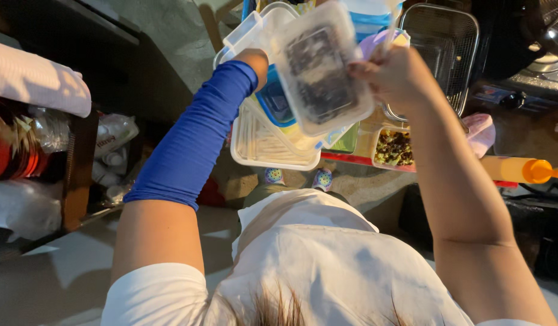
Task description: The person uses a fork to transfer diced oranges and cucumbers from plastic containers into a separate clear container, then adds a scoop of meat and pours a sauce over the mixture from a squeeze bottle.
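I see the right hand (395, 75) with fingers pinching the right edge of a clear lidded container (320, 69) of dark contents, raised above stacked plastic tubs (273, 142). The left hand (255, 60), blue sleeve (194, 139) on its forearm, reaches behind the container; I cannot tell its fingers' state.

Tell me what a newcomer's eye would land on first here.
First, the clear rectangular plastic container with dark contents, held up at top centre by the right hand. Next, the bright blue sleeve on the left arm, running from lower left toward the left hand, which is mostly hidden behind the stacked clear plastic boxes. At right, an orange-capped squeeze bottle lies sideways.
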